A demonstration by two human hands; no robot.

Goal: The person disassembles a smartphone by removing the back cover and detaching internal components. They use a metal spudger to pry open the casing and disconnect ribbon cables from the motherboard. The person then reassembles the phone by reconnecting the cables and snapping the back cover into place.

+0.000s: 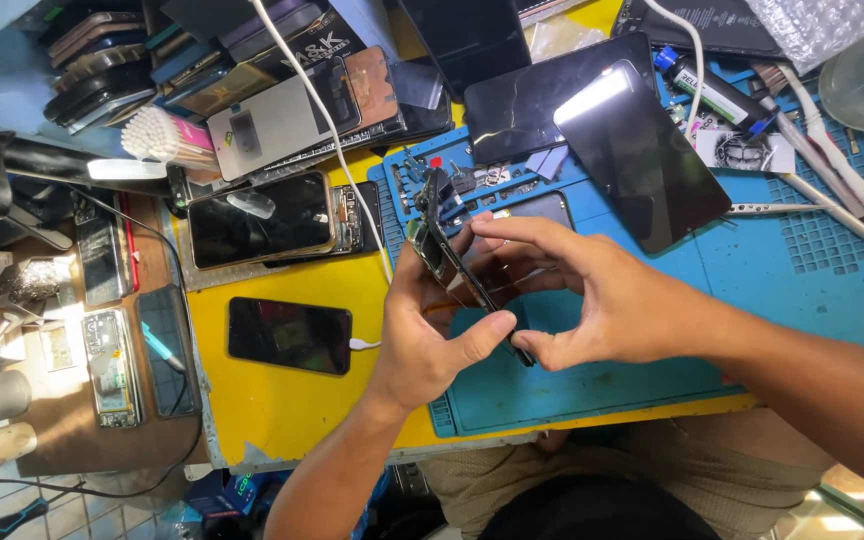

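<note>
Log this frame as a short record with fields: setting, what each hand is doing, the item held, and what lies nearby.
setting: cluttered repair bench, blue work mat over a yellow top
left hand: grips the opened phone from below, thumb across its lower edge
right hand: fingers pinch the same phone from the other side
held item: thin, edge-on to the camera, raised above the mat
nearby: dark phone on a white cable; black glass panel; cotton swabs; tweezers

A yellow workbench [282,405] fills the frame's middle. A blue repair mat [812,290] covers its right side. At lower left of centre lies a dark phone [289,335] with a white cable [337,150] plugged in.
</note>
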